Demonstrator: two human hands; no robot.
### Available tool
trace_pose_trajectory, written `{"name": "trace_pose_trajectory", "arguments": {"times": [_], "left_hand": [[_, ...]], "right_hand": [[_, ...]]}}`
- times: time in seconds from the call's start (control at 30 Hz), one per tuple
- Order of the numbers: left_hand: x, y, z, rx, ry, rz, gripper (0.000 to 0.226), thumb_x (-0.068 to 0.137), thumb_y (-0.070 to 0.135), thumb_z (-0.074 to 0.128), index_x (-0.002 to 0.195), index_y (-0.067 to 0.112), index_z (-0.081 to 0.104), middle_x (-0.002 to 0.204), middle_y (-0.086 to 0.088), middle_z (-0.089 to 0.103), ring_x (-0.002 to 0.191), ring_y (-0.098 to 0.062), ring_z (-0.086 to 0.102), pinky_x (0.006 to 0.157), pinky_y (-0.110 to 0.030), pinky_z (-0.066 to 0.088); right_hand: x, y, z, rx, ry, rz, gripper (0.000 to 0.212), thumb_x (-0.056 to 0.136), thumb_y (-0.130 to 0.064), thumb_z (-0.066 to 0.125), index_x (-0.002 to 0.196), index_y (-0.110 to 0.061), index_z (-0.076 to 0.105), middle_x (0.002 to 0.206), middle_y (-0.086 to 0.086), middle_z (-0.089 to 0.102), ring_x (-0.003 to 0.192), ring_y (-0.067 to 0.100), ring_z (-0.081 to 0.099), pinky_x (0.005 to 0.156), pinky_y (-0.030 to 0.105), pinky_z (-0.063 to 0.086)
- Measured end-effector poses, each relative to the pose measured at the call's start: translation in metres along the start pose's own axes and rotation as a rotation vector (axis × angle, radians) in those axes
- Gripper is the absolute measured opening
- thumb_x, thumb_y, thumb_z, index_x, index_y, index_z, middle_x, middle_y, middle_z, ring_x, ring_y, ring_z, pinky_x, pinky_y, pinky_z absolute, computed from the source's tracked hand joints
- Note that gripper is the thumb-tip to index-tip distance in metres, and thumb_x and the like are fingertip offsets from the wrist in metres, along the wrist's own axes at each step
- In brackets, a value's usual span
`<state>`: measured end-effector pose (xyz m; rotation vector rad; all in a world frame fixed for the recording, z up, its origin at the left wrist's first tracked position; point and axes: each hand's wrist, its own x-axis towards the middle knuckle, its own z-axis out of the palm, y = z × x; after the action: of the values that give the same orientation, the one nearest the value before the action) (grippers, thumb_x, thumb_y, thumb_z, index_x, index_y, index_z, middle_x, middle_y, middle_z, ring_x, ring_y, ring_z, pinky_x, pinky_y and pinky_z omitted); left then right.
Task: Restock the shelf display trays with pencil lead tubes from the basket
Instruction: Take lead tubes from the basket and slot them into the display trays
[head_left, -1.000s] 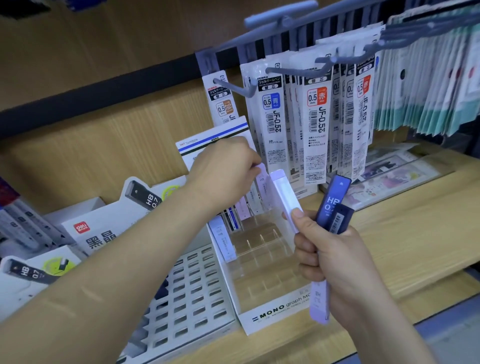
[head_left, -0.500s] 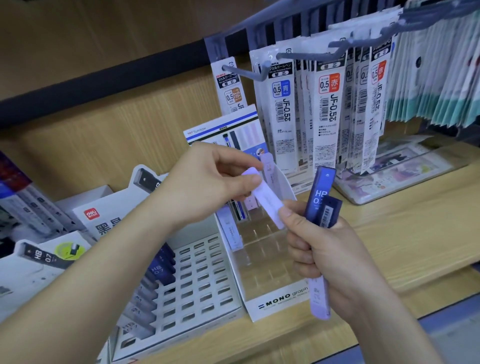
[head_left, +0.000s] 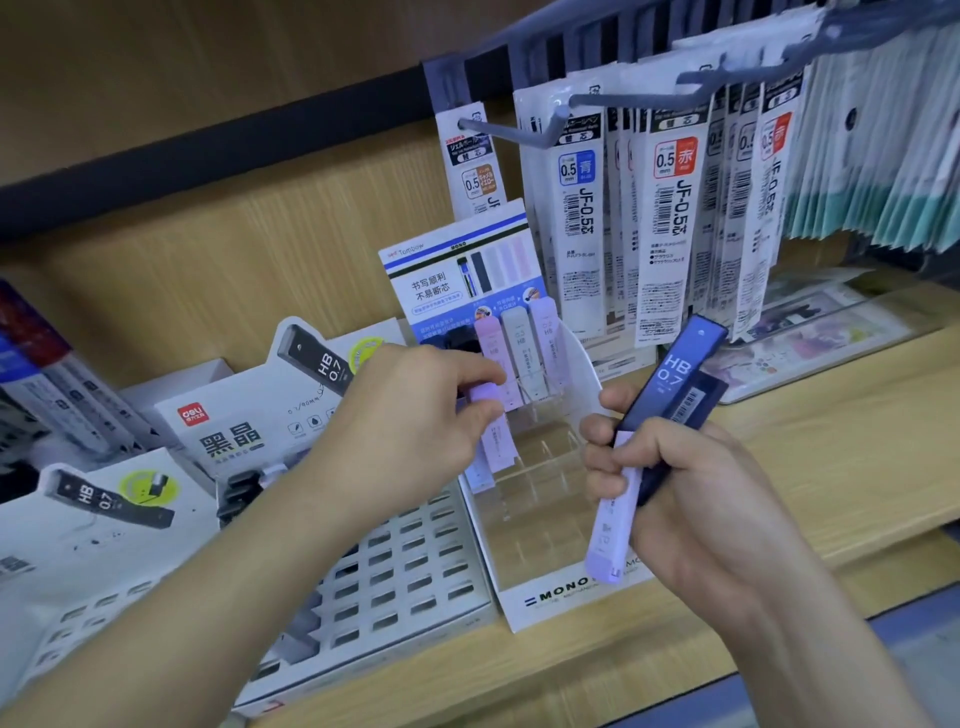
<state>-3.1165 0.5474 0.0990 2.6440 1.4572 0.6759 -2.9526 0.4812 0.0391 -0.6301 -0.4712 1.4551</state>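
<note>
My left hand (head_left: 415, 415) pinches the top of a lilac lead tube (head_left: 496, 426) and holds it upright over the left side of the clear MONO display tray (head_left: 566, 597). A pink, a grey and a lilac tube (head_left: 519, 353) stand in the tray's back row. My right hand (head_left: 691, 493) grips a bundle: two dark blue HB 0.7 tubes (head_left: 675, 374) pointing up and a lilac tube (head_left: 613, 525) pointing down in front of the tray. The basket is out of view.
A white slotted Deli tray (head_left: 395, 561) with dark tubes sits left of the MONO tray, with HB 0.7 header cards (head_left: 249, 415) behind. Refill packs (head_left: 670, 208) hang on hooks above. A clear box (head_left: 810, 343) lies on the wooden shelf at right.
My left hand has taken the lilac tube from the right hand's bundle and carried it down and left into the MONO tray. The right hand has stayed put with the remaining tubes.
</note>
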Motion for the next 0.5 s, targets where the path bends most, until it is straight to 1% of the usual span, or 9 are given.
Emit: {"name": "trace_pose_trajectory", "arguments": {"times": [0.03, 0.1, 0.13, 0.2, 0.33, 0.43, 0.5], "left_hand": [[-0.0016, 0.0006, 0.0001, -0.005, 0.021, -0.002, 0.016, 0.086, 0.027, 0.068, 0.101, 0.027, 0.073, 0.05, 0.02, 0.053, 0.063, 0.0, 0.054, 0.064, -0.009, 0.038], [-0.0039, 0.003, 0.0005, -0.012, 0.054, -0.021, 0.011, 0.085, 0.026, 0.067, 0.095, 0.025, 0.073, 0.063, 0.012, 0.064, 0.069, -0.009, 0.059, 0.077, -0.021, 0.044], [-0.0045, 0.0043, 0.001, -0.013, 0.062, -0.029, 0.011, 0.085, 0.026, 0.067, 0.094, 0.025, 0.073, 0.07, 0.009, 0.067, 0.071, -0.011, 0.061, 0.08, -0.026, 0.045], [-0.0047, 0.0065, 0.0019, -0.009, 0.072, -0.019, 0.012, 0.085, 0.025, 0.067, 0.096, 0.027, 0.072, 0.078, 0.01, 0.071, 0.074, -0.009, 0.062, 0.08, -0.027, 0.045], [-0.0046, 0.0081, 0.0011, 0.023, 0.036, 0.024, 0.015, 0.085, 0.023, 0.066, 0.098, 0.028, 0.072, 0.074, 0.009, 0.07, 0.073, -0.008, 0.061, 0.076, -0.026, 0.045], [-0.0039, 0.0063, -0.0028, 0.056, 0.012, 0.009, 0.011, 0.084, 0.022, 0.065, 0.093, 0.025, 0.072, 0.072, 0.008, 0.068, 0.074, -0.012, 0.062, 0.074, -0.028, 0.046], [-0.0027, 0.0055, -0.0048, 0.041, 0.007, -0.018, 0.008, 0.083, 0.021, 0.065, 0.088, 0.024, 0.071, 0.068, 0.008, 0.066, 0.071, -0.011, 0.06, 0.071, -0.025, 0.044]], "right_hand": [[-0.0001, -0.0001, -0.0002, 0.001, 0.007, 0.005, 0.034, 0.076, 0.018, 0.036, 0.089, -0.005, 0.058, 0.072, 0.01, 0.052, 0.058, 0.015, 0.041, 0.048, 0.021, 0.036], [0.0, 0.0008, -0.0002, 0.016, 0.022, 0.022, 0.031, 0.082, 0.017, 0.038, 0.092, -0.003, 0.06, 0.076, 0.013, 0.056, 0.061, 0.018, 0.047, 0.051, 0.022, 0.043], [-0.0002, 0.0015, 0.0, 0.028, 0.029, 0.031, 0.03, 0.084, 0.016, 0.039, 0.093, -0.002, 0.061, 0.077, 0.014, 0.058, 0.062, 0.018, 0.049, 0.052, 0.023, 0.046], [-0.0011, 0.0023, 0.0008, 0.044, 0.035, 0.045, 0.029, 0.087, 0.015, 0.041, 0.096, -0.002, 0.062, 0.078, 0.016, 0.061, 0.064, 0.019, 0.054, 0.054, 0.024, 0.051], [-0.0039, 0.0014, 0.003, 0.045, 0.022, 0.043, 0.023, 0.086, 0.011, 0.052, 0.103, -0.001, 0.063, 0.085, 0.02, 0.071, 0.071, 0.024, 0.07, 0.063, 0.031, 0.06], [-0.0071, -0.0003, 0.0048, 0.056, -0.004, 0.023, 0.034, 0.077, 0.001, 0.057, 0.111, 0.002, 0.061, 0.096, 0.025, 0.073, 0.085, 0.033, 0.074, 0.071, 0.038, 0.062], [-0.0088, -0.0008, 0.005, 0.024, -0.005, 0.027, 0.03, 0.083, -0.002, 0.055, 0.112, 0.001, 0.061, 0.098, 0.024, 0.073, 0.084, 0.033, 0.074, 0.067, 0.036, 0.062]]}}
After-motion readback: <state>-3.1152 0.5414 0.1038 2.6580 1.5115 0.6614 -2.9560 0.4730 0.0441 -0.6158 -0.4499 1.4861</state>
